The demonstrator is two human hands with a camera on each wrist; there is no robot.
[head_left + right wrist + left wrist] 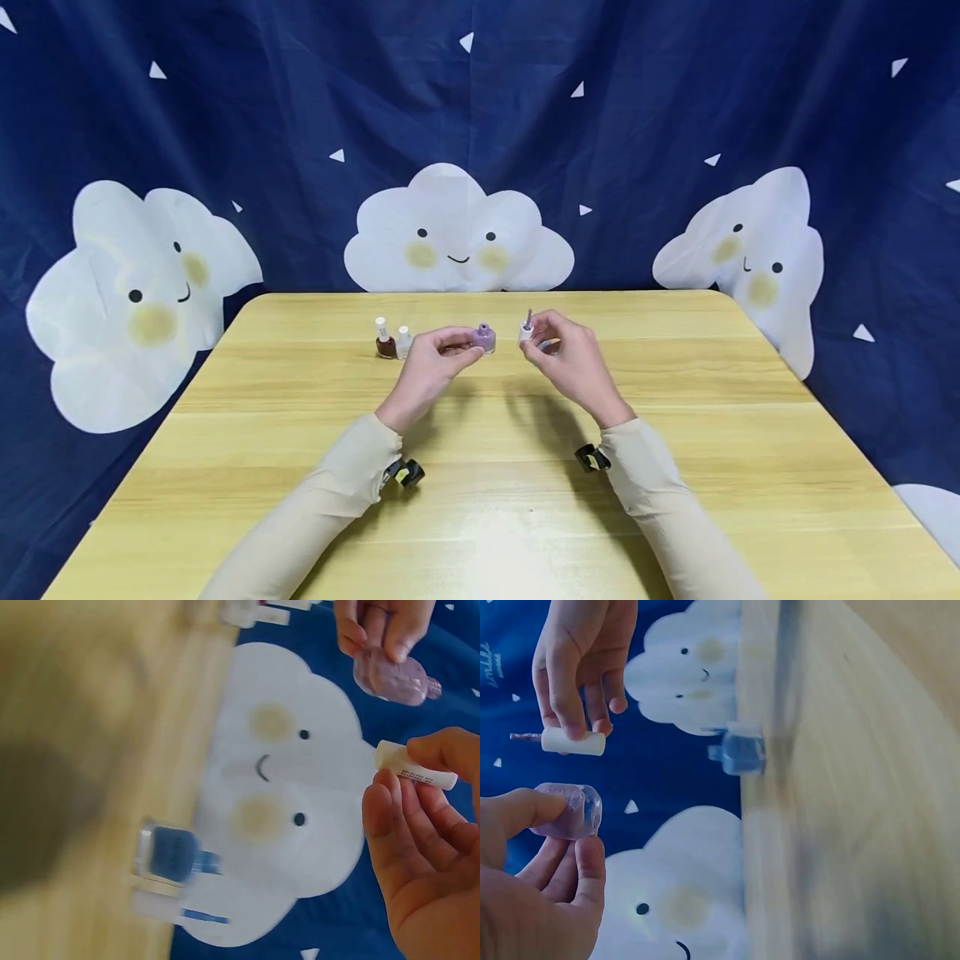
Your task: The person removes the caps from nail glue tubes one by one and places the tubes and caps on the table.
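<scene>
In the head view my left hand (429,367) pinches an open purple nail polish bottle (484,339) between thumb and fingers, its neck upward. To the right of it, my right hand (573,358) pinches the bottle's white cap (526,332), with the purple-coated brush (529,317) pointing up. Cap and bottle are a short gap apart, as the left wrist view also shows. Behind the right hand, mostly hidden in the head view, an uncapped blue nail polish bottle (172,853) stands on the table. Beside it a white cap (159,906) stands with its blue brush up.
Left of my left hand stand a dark red nail polish bottle (386,346) with a white cap and a clear bottle (404,342), partly covered by the hand. The wooden table (480,467) ends at a dark blue curtain (480,100) printed with clouds.
</scene>
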